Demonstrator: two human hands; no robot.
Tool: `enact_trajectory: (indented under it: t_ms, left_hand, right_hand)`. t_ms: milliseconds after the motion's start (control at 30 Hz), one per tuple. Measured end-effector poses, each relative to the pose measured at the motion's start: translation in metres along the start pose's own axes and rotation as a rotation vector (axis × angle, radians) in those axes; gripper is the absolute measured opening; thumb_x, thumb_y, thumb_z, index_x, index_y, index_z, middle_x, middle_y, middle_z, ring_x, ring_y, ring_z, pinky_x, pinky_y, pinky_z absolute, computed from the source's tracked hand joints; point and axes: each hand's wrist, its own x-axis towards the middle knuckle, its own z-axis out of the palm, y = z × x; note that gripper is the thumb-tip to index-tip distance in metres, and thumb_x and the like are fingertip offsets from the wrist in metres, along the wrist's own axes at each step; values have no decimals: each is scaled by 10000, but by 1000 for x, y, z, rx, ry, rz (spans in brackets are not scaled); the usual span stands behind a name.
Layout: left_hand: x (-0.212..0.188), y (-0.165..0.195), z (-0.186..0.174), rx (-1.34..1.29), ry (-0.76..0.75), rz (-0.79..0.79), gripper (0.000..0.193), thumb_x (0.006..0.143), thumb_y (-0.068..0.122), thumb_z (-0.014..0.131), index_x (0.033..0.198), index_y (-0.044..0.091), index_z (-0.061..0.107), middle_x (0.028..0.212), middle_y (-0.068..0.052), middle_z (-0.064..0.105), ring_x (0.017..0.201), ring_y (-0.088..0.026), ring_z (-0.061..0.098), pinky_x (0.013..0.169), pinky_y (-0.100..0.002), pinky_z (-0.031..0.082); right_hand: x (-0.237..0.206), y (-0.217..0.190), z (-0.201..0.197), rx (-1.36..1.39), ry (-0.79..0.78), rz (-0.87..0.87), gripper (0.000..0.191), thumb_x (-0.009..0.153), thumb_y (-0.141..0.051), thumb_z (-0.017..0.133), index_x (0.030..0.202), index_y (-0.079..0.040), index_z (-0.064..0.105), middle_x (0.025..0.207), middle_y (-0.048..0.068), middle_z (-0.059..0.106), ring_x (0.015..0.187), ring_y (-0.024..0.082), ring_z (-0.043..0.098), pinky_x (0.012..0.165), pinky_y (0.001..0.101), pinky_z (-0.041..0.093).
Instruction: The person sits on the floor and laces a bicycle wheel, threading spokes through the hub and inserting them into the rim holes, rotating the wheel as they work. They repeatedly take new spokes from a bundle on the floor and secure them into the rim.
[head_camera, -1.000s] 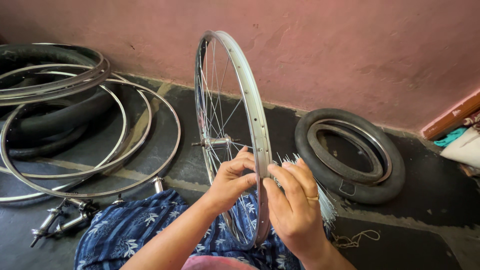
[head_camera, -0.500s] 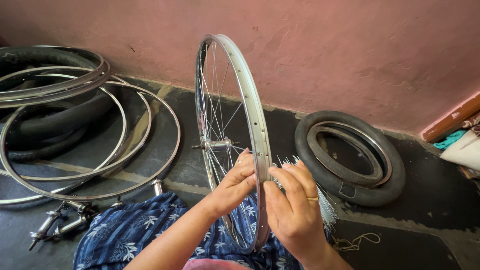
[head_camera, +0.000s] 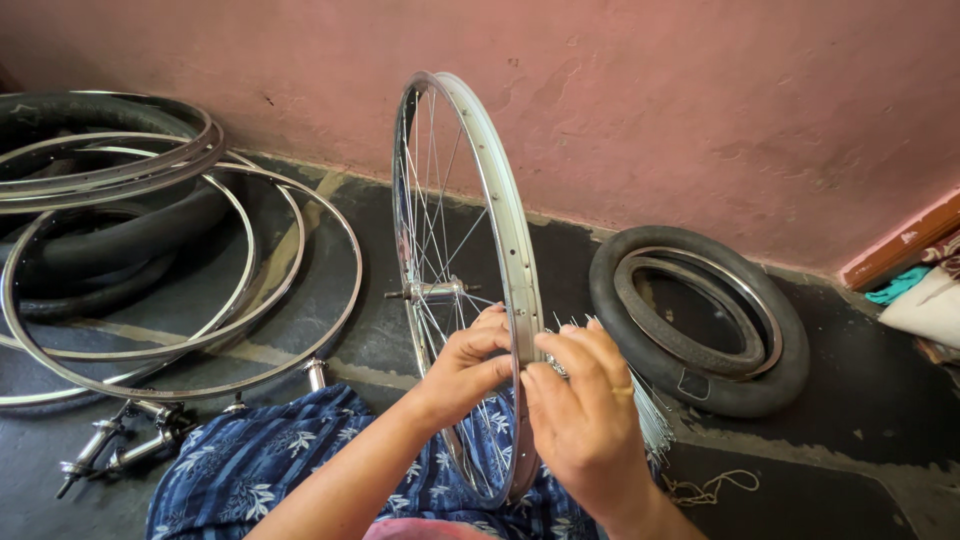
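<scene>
A silver bicycle wheel rim stands upright in front of me, its thin spokes running to a metal hub. My left hand sits on the left side of the rim with its fingers curled among the spokes near the rim. My right hand is on the right side, fingertips pinched on a small metal piece at the rim; whether it is a spoke end or a nipple I cannot tell. A ring shows on one finger. The wheel's lower part rests against my lap in blue floral cloth.
A bundle of loose spokes lies on the dark floor by my right hand. A black tyre with a rim inside lies at the right. Several bare rims and tyres are stacked at the left; spare hubs lie near them. Pink wall behind.
Both hands stay at the same spot on the rim; the fingers shift only slightly. The wheel has not visibly turned.
</scene>
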Motion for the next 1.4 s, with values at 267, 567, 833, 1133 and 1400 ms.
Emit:
enact_trajectory:
  t_ms: [267, 567, 833, 1133, 1400]
  left_hand:
    - [3, 10, -1, 243, -81, -18, 232, 1069, 292, 575, 1149, 124, 714, 1253, -20, 641, 1362, -209, 538, 1316, -526, 20]
    - [-1, 29, 14, 178, -16, 54, 471, 997, 285, 531, 1385, 20, 569, 1416, -121, 568, 1445, -291, 438, 1308, -527, -23]
    - [-15, 51, 62, 772, 232, 126, 819, 742, 196, 834, 1408, -45, 422, 1336, -247, 551, 1266, -442, 525, 1173, -577, 312]
    - [-18, 59, 83, 649, 377, -7, 859, 825, 61, 755, 1537, -66, 292, 1443, -316, 519, 1279, -476, 573, 1047, -493, 485]
    - [-26, 62, 65, 502, 457, -211, 815, 686, -31, 671, 1466, -4, 438, 1304, -208, 633, 1205, -304, 645, 1009, -372, 511]
  right_hand:
    - [25, 16, 6, 30, 89, 63, 306, 793, 4, 797, 1077, -70, 713, 1246, 117, 631, 1235, 355, 565, 1090, 467, 438]
    - [43, 15, 15, -248, 2, -55, 171, 862, -89, 755, 1000, -48, 662, 1272, 107, 597, 1291, 330, 485, 1144, 555, 387]
    - [42, 14, 17, -140, 12, 1, 161, 880, -62, 756, 999, -43, 651, 1262, 120, 580, 1290, 352, 495, 1152, 555, 414]
    - [40, 14, 10, -97, -1, -54, 239, 797, -3, 776, 1017, -21, 683, 1234, 122, 618, 1253, 350, 539, 1137, 548, 441]
    - [38, 15, 22, 104, 108, 17, 201, 884, -66, 795, 1042, -20, 678, 1238, 138, 610, 1217, 367, 573, 1100, 510, 477]
